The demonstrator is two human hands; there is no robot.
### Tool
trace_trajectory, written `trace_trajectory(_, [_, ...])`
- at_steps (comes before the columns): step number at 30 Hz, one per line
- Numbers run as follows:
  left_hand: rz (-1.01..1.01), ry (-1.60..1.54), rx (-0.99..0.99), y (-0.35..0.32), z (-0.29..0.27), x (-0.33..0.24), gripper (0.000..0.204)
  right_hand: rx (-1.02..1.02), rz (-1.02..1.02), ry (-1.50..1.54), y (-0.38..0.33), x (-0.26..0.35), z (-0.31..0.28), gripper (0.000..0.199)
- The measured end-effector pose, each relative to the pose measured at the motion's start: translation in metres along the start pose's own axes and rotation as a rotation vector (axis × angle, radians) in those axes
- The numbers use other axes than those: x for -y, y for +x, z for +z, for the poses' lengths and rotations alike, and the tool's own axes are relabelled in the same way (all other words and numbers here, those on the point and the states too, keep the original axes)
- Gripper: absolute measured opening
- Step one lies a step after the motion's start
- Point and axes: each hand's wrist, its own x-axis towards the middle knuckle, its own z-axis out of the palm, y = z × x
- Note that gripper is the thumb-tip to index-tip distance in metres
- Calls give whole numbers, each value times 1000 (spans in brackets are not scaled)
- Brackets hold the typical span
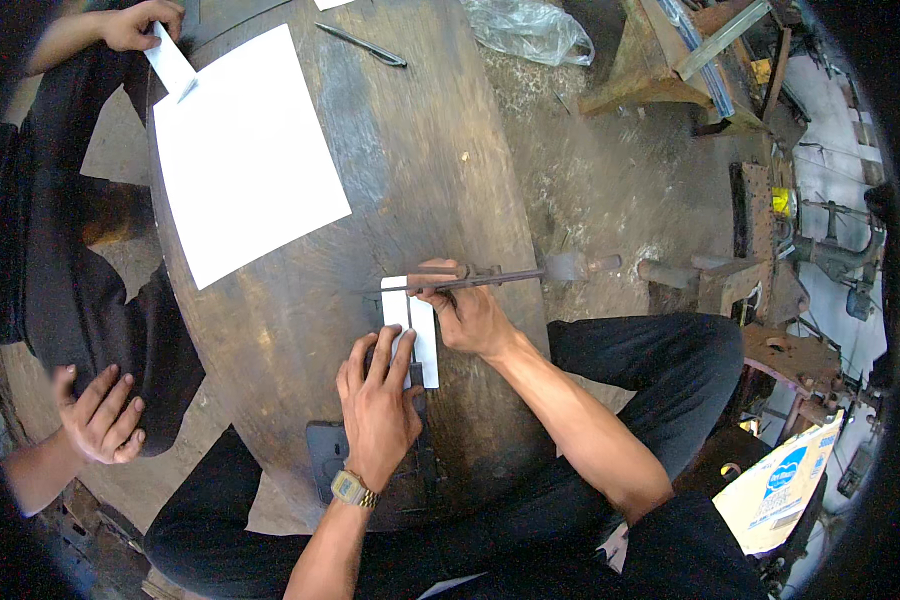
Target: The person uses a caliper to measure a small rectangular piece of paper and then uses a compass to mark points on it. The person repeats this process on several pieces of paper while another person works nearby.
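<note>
A small white paper strip (425, 330) lies on a round, worn metal table (430, 150). My left hand (378, 405) presses flat on the strip's lower part and on a dark metal square beneath it. My right hand (467, 312) grips a long thin metal rod (490, 279) laid crosswise over the top end of the strip. The rod reaches right, past the table's edge.
A large white sheet (245, 150) lies at the table's upper left, and a pen (362, 45) near the top. Another person sits at left, one hand (145, 22) holding a small paper, the other (100, 412) on a knee. Metal scrap and stands crowd the right floor.
</note>
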Motion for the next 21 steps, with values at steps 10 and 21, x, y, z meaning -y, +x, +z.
trace_trajectory(10, [-15,-17,-3,2,0,-2,72,7,-83,-64,-1,-3,-2,18])
trace_trajectory(21, [10,15,-31,-3,8,3,73,-46,-144,46,7,-4,1,18])
